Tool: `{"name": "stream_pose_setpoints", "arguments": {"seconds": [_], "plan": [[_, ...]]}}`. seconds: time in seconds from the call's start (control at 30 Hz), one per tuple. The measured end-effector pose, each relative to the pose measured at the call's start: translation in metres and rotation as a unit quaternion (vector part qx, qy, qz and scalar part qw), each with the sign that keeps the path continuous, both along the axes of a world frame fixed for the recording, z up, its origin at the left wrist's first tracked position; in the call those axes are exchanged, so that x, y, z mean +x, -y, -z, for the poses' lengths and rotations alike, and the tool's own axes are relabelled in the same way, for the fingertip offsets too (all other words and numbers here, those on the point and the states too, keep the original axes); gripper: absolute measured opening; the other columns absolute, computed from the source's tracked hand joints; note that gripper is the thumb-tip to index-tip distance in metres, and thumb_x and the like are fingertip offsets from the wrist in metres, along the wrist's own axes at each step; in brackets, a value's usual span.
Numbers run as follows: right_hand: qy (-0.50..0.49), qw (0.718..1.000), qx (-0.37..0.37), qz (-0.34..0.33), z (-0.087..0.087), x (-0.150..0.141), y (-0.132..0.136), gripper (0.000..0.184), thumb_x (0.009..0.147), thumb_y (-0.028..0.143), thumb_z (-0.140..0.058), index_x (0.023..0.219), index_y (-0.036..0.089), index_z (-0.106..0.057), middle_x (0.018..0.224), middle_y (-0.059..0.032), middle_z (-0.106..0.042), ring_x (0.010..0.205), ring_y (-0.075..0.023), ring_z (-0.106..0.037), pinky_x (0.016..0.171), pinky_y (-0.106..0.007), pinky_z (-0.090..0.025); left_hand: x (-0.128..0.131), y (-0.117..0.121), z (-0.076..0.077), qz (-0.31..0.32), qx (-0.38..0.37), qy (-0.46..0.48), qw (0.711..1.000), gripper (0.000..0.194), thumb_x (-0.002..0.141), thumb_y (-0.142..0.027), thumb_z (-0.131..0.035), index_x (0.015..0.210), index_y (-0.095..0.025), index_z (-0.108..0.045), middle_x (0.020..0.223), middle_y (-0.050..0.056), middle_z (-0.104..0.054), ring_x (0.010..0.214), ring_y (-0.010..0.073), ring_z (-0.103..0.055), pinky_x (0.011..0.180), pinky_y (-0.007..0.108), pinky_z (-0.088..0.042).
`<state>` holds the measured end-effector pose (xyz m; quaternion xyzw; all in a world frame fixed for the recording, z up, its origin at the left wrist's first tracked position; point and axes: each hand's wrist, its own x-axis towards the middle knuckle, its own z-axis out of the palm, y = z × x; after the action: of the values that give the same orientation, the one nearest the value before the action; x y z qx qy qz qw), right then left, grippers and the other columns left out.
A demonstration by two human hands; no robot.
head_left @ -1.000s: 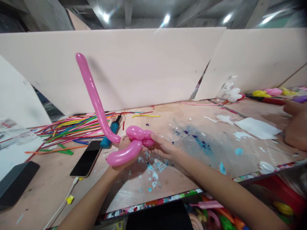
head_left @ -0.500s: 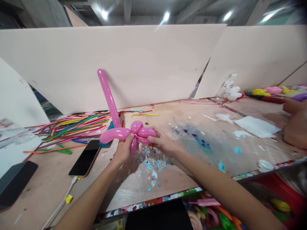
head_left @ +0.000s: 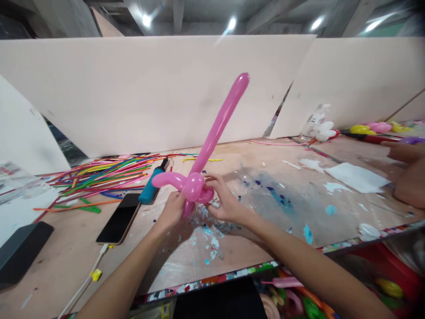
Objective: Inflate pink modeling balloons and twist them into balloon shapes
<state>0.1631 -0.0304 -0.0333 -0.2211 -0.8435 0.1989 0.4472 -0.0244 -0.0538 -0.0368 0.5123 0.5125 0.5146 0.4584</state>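
Observation:
A pink twisting balloon (head_left: 194,187) is held up over the table between my hands. Several short bubbles bunch at its twisted middle, and a long straight length slants up and to the right. A shorter, curved length points left. My left hand (head_left: 172,208) grips the bunch from its lower left side, thumb pressed near the twist. On the right side, my right hand (head_left: 226,199) pinches a bubble with curled fingers. The twist itself is hidden behind the front bubble.
Left of my hands lie a blue hand pump (head_left: 151,186), a phone (head_left: 119,219) on a white cable and many loose uninflated balloons (head_left: 109,175). A dark box (head_left: 25,252) sits at far left. Another person's hand (head_left: 410,173), a plastic bottle (head_left: 315,122) and paper (head_left: 357,176) are to the right.
The balloon has been turned: its long length swung from leaning left to leaning right, and a bubble now faces me. My right hand's fingers have shifted on it. The blue pump shows more fully.

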Motion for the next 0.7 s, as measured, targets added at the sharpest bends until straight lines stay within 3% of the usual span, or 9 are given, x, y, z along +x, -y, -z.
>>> {"name": "stream_pose_setpoints", "arguments": {"seconds": [0.07, 0.13, 0.27, 0.4, 0.5, 0.7], "plan": [[0.013, 0.999, -0.042, -0.001, -0.002, -0.001, 0.003, 0.067, 0.069, 0.026, -0.072, 0.127, 0.023, -0.038, 0.138, -0.0131, -0.036, 0.131, -0.0286, -0.035, 0.108, -0.047, -0.032, -0.002, 0.002, -0.005, -0.032, 0.044, -0.079, 0.995, 0.045, 0.079, -0.050, -0.059, 0.048, -0.018, -0.054, 0.044, -0.001, -0.044, 0.042, 0.0116, -0.037, 0.045, 0.027, -0.027], [-0.006, 0.992, -0.122, 0.006, -0.002, -0.003, 0.005, 0.074, 0.070, 0.039, -0.073, 0.130, 0.022, -0.035, 0.134, -0.0132, -0.040, 0.124, -0.0279, -0.042, 0.103, -0.046, -0.037, -0.003, 0.005, -0.008, -0.064, 0.096, -0.130, 0.985, 0.036, 0.077, -0.047, -0.064, 0.057, -0.018, -0.063, 0.050, 0.001, -0.051, 0.049, 0.0146, -0.044, 0.049, 0.028, -0.030], [-0.049, 0.966, -0.252, 0.032, -0.001, -0.006, 0.003, 0.054, 0.079, 0.050, -0.063, 0.119, 0.019, -0.044, 0.118, -0.0104, -0.051, 0.107, -0.0231, -0.053, 0.091, -0.040, -0.045, -0.001, 0.007, -0.002, -0.043, 0.181, -0.214, 0.959, 0.021, 0.071, -0.039, -0.073, 0.064, -0.021, -0.068, 0.061, 0.006, -0.058, 0.066, 0.0230, -0.054, 0.067, 0.033, -0.040], [0.038, 0.974, -0.213, 0.061, -0.002, -0.003, -0.003, 0.052, 0.076, 0.041, -0.069, 0.119, 0.019, -0.051, 0.119, -0.0104, -0.052, 0.111, -0.0235, -0.052, 0.096, -0.042, -0.043, -0.001, 0.005, 0.003, -0.019, 0.209, -0.286, 0.935, 0.015, 0.078, -0.036, -0.065, 0.076, -0.022, -0.070, 0.075, 0.009, -0.065, 0.080, 0.0275, -0.057, 0.080, 0.039, -0.039], [0.080, 0.980, -0.170, 0.069, -0.005, 0.001, -0.004, 0.051, 0.075, 0.032, -0.070, 0.121, 0.020, -0.053, 0.119, -0.0099, -0.053, 0.111, -0.0225, -0.052, 0.096, -0.041, -0.043, -0.002, 0.004, 0.001, -0.016, 0.159, -0.272, 0.949, 0.025, 0.083, -0.040, -0.058, 0.078, -0.019, -0.070, 0.073, 0.008, -0.065, 0.070, 0.0224, -0.055, 0.070, 0.033, -0.037], [0.076, 0.980, -0.179, 0.053, -0.014, 0.001, 0.001, 0.052, 0.076, 0.031, -0.071, 0.123, 0.022, -0.053, 0.120, -0.0099, -0.050, 0.108, -0.0215, -0.054, 0.092, -0.040, -0.049, -0.002, 0.003, -0.003, -0.050, 0.105, -0.205, 0.972, 0.041, 0.087, -0.048, -0.049, 0.066, -0.015, -0.062, 0.058, 0.001, -0.054, 0.057, 0.0139, -0.044, 0.054, 0.027, -0.028]]}}
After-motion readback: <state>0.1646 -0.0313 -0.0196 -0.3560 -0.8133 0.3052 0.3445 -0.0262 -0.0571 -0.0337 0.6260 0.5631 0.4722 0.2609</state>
